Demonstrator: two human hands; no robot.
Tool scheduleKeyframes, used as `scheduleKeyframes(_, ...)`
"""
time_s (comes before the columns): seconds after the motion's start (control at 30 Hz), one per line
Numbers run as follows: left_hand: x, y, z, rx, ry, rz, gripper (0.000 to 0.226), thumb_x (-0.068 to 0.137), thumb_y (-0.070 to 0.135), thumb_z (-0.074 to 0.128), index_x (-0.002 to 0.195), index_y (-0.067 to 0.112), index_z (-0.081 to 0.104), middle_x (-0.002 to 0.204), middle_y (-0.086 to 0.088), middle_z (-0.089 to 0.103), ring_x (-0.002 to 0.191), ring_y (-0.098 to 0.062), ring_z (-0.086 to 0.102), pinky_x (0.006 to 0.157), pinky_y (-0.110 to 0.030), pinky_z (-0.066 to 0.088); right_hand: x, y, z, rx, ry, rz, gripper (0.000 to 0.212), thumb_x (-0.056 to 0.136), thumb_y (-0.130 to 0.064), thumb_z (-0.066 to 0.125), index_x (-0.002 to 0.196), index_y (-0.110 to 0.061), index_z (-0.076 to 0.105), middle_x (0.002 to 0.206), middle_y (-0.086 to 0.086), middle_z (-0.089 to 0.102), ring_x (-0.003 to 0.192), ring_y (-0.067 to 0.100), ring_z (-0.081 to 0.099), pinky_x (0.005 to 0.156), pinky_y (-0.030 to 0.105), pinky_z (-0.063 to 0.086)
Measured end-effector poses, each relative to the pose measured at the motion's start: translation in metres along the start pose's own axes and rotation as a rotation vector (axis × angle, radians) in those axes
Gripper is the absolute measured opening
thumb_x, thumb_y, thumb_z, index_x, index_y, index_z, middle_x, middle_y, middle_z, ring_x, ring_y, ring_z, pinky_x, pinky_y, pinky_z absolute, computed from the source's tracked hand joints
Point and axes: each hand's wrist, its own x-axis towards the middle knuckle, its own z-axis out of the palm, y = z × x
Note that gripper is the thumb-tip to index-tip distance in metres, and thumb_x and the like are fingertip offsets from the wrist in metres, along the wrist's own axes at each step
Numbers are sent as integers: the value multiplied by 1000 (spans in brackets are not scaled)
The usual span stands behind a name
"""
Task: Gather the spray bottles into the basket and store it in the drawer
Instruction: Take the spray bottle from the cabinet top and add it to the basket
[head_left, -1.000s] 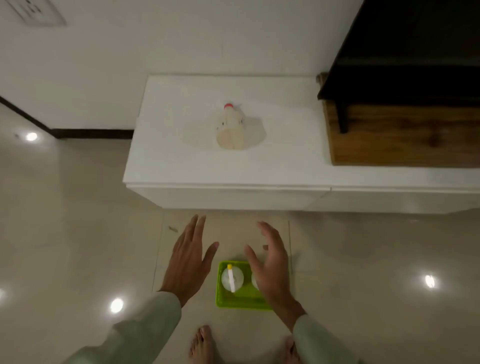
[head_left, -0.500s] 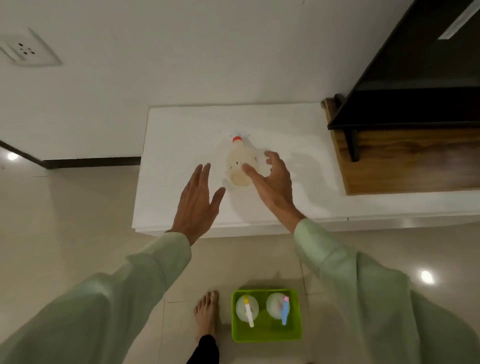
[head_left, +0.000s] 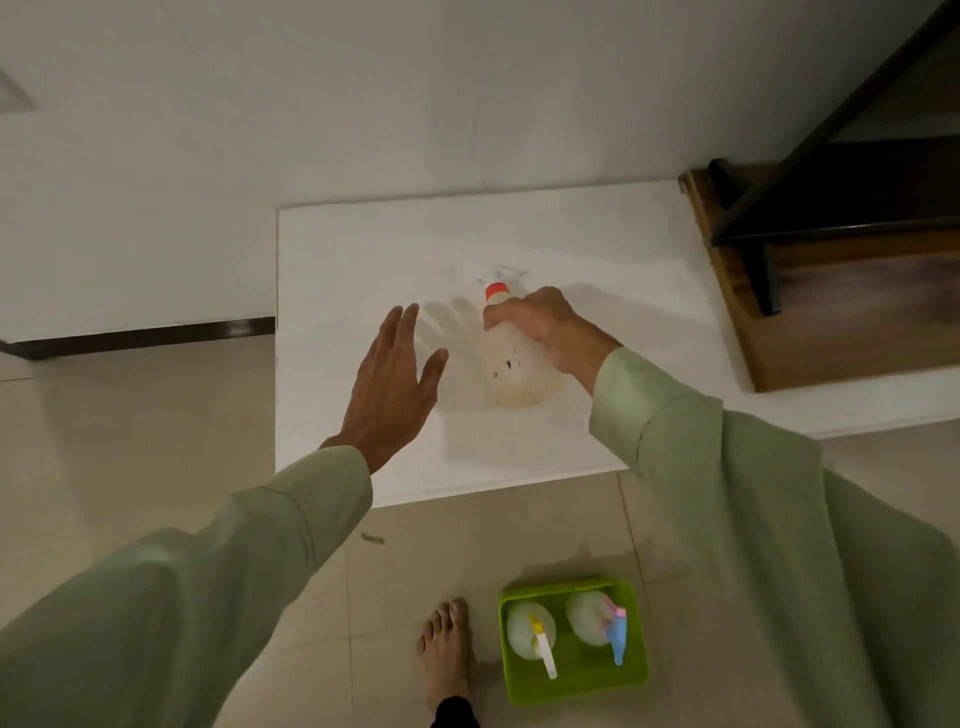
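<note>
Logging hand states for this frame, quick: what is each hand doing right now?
Left hand: open, fingers spread, hovering above the white cabinet top, holding nothing.
Right hand: closed around the upper part of the red-collared spray bottle.

A home room: tiled floor (head_left: 156, 467), white low cabinet (head_left: 597, 234), bare foot (head_left: 445, 644).

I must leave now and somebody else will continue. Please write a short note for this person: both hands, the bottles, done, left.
Right hand: closed on the red-collared bottle on the white cabinet.
Left hand: open, empty, beside that bottle.
Done: two bottles, yellow-nozzle and blue-nozzle, stand in the green basket on the floor.
Left: put the third bottle in the basket, store it in the drawer.
</note>
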Motion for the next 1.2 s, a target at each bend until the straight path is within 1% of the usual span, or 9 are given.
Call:
scheduleKeyframes(0.1, -13, 0, -1, 3, -12, -5, 65, 102, 41, 41, 155, 15, 14, 165, -7, 14, 152, -22, 16, 123, -42, 22, -12, 11, 3, 31, -16, 49, 48, 56, -19, 80, 100, -9, 64, 94, 11, 71, 82, 31, 71, 80, 44, 61)
scheduleKeyframes(0.23, -44, 11, 1, -3, -24, -1, 64, 102, 41, 40, 155, 17, 14, 165, -6, 14, 152, -20, 15, 122, -40, 21, -50, 43, -6, 197, -47, -37, 25, 70, -12, 77, 93, -9, 68, 82, 10, 69, 70, 28, 67, 62, 31, 55)
scheduleKeyframes(0.37, -90, 33, 14, 8, -42, 28, 64, 102, 42, 40, 155, 18, 15, 165, -4, 14, 152, -19, 15, 122, -40, 22, -106, 93, -21, 325, 0, -176, 31, 90, -24, 71, 114, -9, 60, 110, 19, 72, 97, 35, 71, 82, 41, 56)
scheduleKeyframes(0.47, -133, 50, 34, 21, -64, 44, 66, 101, 44, 40, 156, 17, 14, 165, -4, 14, 153, -18, 14, 122, -41, 22, -151, 143, -30, 353, -14, -243, 27, 97, -33, 62, 116, -14, 58, 112, 15, 72, 93, 23, 71, 76, 31, 53)
scheduleKeyframes(0.63, -214, 71, 79, 31, -107, 56, 66, 101, 40, 43, 155, 15, 16, 165, -6, 15, 152, -21, 15, 122, -41, 22, -212, 244, -36, 337, 92, -294, 16, 91, -17, 72, 103, -10, 63, 95, 10, 71, 85, 16, 65, 80, 33, 51)
scheduleKeyframes(0.77, -269, 73, 121, 29, -155, 42, 65, 101, 37, 45, 155, 14, 17, 165, -7, 16, 152, -21, 16, 122, -38, 19, -244, 326, -29, 286, 323, -196, 32, 74, -27, 87, 98, -12, 72, 85, -6, 75, 74, -1, 67, 66, 13, 48)
scheduleKeyframes(0.9, -305, 53, 161, 24, -206, 16, 66, 100, 40, 45, 155, 17, 17, 165, -6, 16, 152, -19, 16, 123, -37, 19, -257, 403, -1, 313, 458, -118, 38, 66, -31, 91, 97, -19, 72, 89, -3, 74, 85, 15, 69, 76, 31, 53)
scheduleKeyframes(1.0, -320, 27, 190, 40, -238, 6, 66, 100, 43, 44, 155, 19, 17, 165, -4, 16, 152, -19, 17, 123, -38, 20, -250, 452, 27, 322, 526, -110, 32, 68, -28, 90, 92, -28, 68, 87, -5, 72, 86, 18, 67, 77, 33, 51)
scheduleKeyframes(1.2, -326, -38, 246, 79, -304, 0, 67, 99, 48, 41, 155, 22, 15, 165, -1, 15, 152, -17, 17, 122, -40, 21, -205, 525, 81, 280, 674, -177, 36, 73, -11, 87, 93, -30, 64, 86, -9, 69, 87, 31, 67, 79, 44, 55)
